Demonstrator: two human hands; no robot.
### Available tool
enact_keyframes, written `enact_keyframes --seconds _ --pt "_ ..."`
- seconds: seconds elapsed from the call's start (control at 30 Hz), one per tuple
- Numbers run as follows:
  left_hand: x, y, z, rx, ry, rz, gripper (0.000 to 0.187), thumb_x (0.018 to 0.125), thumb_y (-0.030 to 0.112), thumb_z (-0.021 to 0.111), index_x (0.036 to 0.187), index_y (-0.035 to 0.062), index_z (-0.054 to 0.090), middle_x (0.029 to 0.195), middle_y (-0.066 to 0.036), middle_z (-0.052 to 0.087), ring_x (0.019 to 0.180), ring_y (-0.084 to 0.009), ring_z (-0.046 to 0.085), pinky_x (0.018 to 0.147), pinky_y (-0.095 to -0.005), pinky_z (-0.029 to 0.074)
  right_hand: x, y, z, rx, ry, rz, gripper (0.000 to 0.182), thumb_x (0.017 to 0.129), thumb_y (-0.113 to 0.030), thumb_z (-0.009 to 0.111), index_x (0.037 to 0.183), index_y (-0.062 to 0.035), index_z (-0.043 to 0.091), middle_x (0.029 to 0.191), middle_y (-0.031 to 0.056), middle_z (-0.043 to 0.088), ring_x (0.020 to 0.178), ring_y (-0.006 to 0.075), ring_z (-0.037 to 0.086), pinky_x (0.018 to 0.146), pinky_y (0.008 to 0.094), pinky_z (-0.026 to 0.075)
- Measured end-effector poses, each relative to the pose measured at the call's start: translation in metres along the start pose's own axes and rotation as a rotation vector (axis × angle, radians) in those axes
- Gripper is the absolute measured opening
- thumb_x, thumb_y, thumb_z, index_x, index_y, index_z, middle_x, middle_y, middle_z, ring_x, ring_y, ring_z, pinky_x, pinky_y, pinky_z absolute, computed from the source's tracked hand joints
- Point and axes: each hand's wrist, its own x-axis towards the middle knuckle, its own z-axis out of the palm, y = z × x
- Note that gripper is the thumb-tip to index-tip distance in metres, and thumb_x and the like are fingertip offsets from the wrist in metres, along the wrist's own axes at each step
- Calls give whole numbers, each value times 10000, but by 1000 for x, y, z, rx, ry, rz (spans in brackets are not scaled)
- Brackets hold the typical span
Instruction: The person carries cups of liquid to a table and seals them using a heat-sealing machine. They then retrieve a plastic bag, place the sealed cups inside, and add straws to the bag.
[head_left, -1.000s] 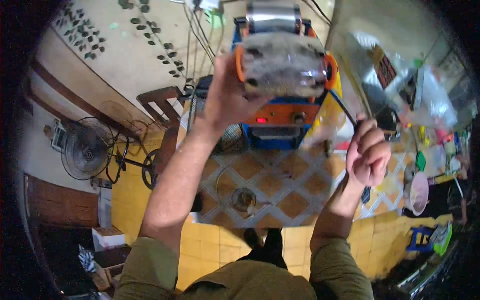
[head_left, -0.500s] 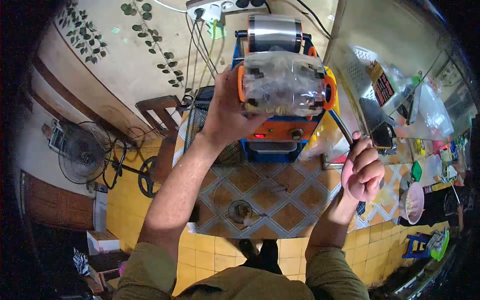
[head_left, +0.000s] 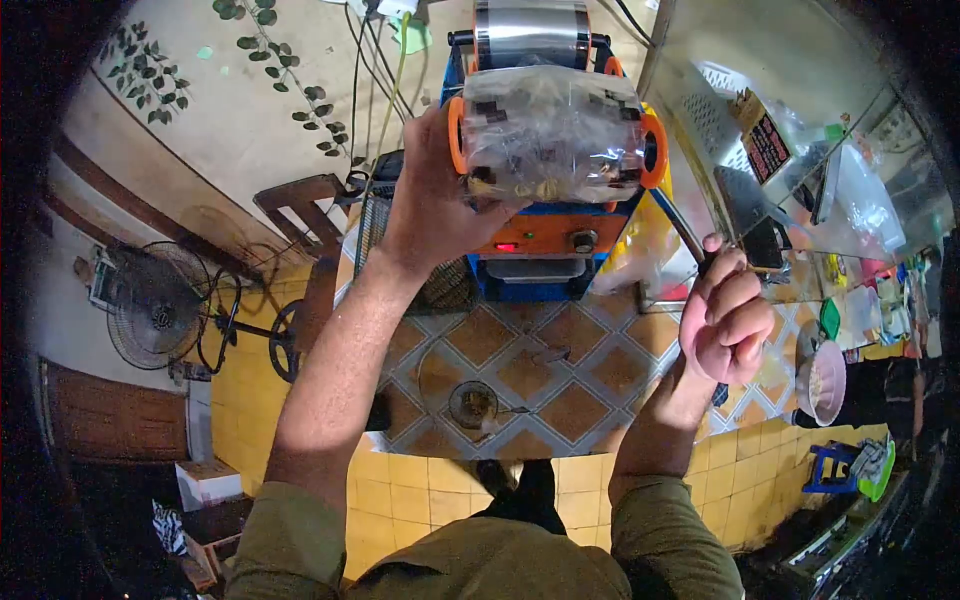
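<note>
A blue and orange cup sealing machine (head_left: 545, 235) stands on the table, its red switch lit. On its front is a roll of clear printed plastic film (head_left: 555, 135) between orange end rings. My left hand (head_left: 435, 205) is closed at the roll's left end; its thumb lies under the roll and the other fingers are mostly hidden behind. A metal lever (head_left: 677, 225) slants down from the machine's right side. My right hand (head_left: 728, 315) is wrapped round the end of that lever. A shinier film roll (head_left: 532, 35) sits higher at the back.
A glass (head_left: 473, 404) stands on the patterned tablecloth (head_left: 590, 385) near the front edge. Wire mesh (head_left: 440, 285) is left of the machine, glass panels (head_left: 800, 130) right. A pink bowl (head_left: 823, 385) sits far right. A fan (head_left: 160, 315) stands left. Cables (head_left: 375, 130) hang behind.
The machine and table appear slightly higher and further left as the head view shifts. Both hands keep their places on the film roll and the lever.
</note>
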Motion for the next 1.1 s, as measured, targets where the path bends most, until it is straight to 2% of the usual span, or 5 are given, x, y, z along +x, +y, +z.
enact_keyframes --seconds 0.57,0.83,0.93,1.03,1.1 --pt "8 15 -4 364 -12 208 819 669 364 832 1270 13 402 1166 -191 462 1068 -360 478 918 -442 425 18 -15 13 -58 152 55 403 873 -310 547 547 -101 435 546 55 448 593 213 403 811 444 370" --pt "-5 -3 -1 -141 -154 -177 857 651 27 806 1287 30 232 1261 -135 412 1200 -243 464 976 -371 454 123 13 22 -687 277 138 334 895 -159 461 587 -29 469 534 35 457 472 165 431 468 288 344" --pt "11 33 -5 -1203 -1 -714 870 649 13 813 1292 27 226 1303 -125 364 1210 -249 467 989 -370 458 193 54 14 -494 251 209 319 901 -191 458 639 -12 499 533 61 476 478 162 475 447 298 360" --pt "6 26 -6 -289 -87 -332 882 633 0 820 1300 22 243 1297 -119 355 1197 -244 484 981 -349 471 250 105 13 -642 351 296 359 924 -231 442 658 -3 524 556 105 517 535 222 548 509 363 431" --pt "5 23 -5 -101 -89 -263 885 615 10 828 1302 16 271 1270 -114 361 1182 -243 496 968 -334 480 278 194 -16 -1175 363 -202 394 948 -241 402 667 1 535 581 163 538 579 305 574 570 425 465"
